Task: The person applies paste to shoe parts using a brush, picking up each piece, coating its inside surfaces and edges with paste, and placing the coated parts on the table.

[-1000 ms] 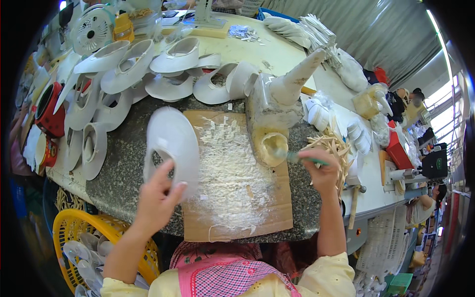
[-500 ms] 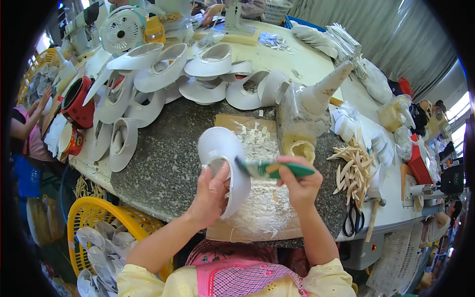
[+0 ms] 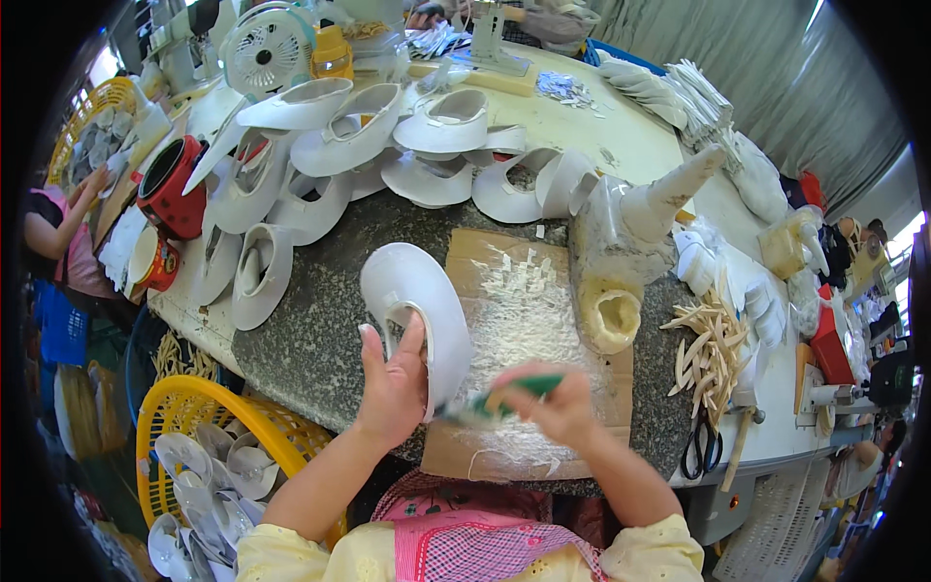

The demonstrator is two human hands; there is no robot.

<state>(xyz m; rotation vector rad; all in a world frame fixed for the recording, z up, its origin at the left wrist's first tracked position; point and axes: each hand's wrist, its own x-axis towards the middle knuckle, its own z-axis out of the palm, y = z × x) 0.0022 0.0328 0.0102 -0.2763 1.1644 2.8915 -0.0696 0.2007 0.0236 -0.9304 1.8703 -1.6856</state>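
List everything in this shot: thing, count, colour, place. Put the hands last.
White moulded part: one, white, held upright over the board.
Green-handled tool: one, green, at the part's lower edge; blurred.
Cardboard board: one, brown, strewn with white shavings, on the stone table.
Loose white parts: many, white, piled at the table's far side.
Yellow basket: one, yellow, lower left, holding pale parts.
Wooden sticks: a heap, tan, right.
Scissors: one, black, right edge.
Left hand: grips the part.
Right hand: grips the tool.
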